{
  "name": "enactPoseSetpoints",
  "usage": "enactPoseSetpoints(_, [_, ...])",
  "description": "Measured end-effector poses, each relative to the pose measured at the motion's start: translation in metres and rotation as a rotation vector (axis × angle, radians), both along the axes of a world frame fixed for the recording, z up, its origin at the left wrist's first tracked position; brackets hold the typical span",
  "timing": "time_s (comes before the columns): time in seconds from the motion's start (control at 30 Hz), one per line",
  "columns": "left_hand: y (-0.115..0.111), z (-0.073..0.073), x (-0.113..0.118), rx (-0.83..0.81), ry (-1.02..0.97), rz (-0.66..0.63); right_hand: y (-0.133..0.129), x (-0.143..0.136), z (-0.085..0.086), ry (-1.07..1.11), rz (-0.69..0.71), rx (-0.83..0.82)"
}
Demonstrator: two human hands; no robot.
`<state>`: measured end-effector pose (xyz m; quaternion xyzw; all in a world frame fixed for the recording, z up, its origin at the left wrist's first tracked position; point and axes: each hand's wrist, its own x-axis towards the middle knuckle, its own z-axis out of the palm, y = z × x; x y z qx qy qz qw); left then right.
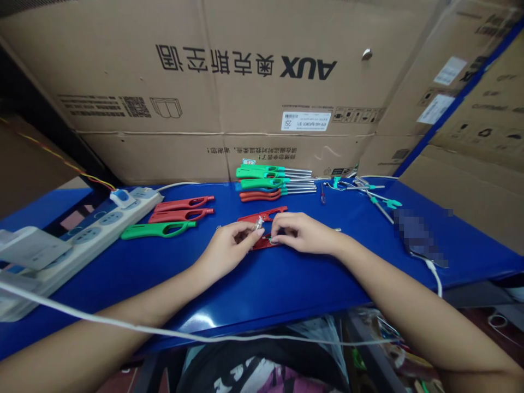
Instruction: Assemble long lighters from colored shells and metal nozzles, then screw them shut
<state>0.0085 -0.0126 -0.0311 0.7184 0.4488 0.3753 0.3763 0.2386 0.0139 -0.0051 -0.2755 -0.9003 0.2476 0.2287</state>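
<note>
Between the thumb and fingers of my left hand (233, 240) is a small silvery and clear part (259, 222), too small to name exactly. My right hand (301, 232) is pinched just over a red lighter half-shell (262, 244), and what its fingertips hold is hidden. A thin light-coloured strand shows near those fingertips. Another red half-shell (270, 213) lies behind my hands, partly covered by them. Both hands are close together above the blue table (229, 295).
Green and red lighters with metal tubes (262, 183) are stacked at the back. Red and green handle shells (159, 230) lie left, beside a white power strip (94, 234). Loose tubes (382, 210) and a blurred dark device (420, 237) are right. A white cable (196, 337) crosses the front.
</note>
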Motion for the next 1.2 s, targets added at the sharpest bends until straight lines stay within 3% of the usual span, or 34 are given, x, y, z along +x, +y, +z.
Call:
enactPoseSetpoints(0.2, [0.002,0.002,0.001,-0.158,-0.131,0.068,0.000,-0.003,-0.002,0.082,-0.201,-0.457])
enactPoseSetpoints(0.43, [0.002,0.006,0.003,-0.189,-0.200,0.049,0.008,-0.003,-0.004,0.213,-0.174,-0.658])
enactPoseSetpoints(0.67, [0.002,0.001,0.000,-0.123,-0.083,0.042,0.017,0.002,-0.014,0.236,-0.136,-0.695])
enactPoseSetpoints(0.9, [0.002,-0.001,-0.003,0.048,0.036,0.035,0.017,0.002,-0.015,0.285,-0.138,-0.663])
enactPoseSetpoints(1.2, [0.002,-0.001,-0.004,0.042,0.064,0.032,0.017,0.001,-0.014,0.308,-0.114,-0.652])
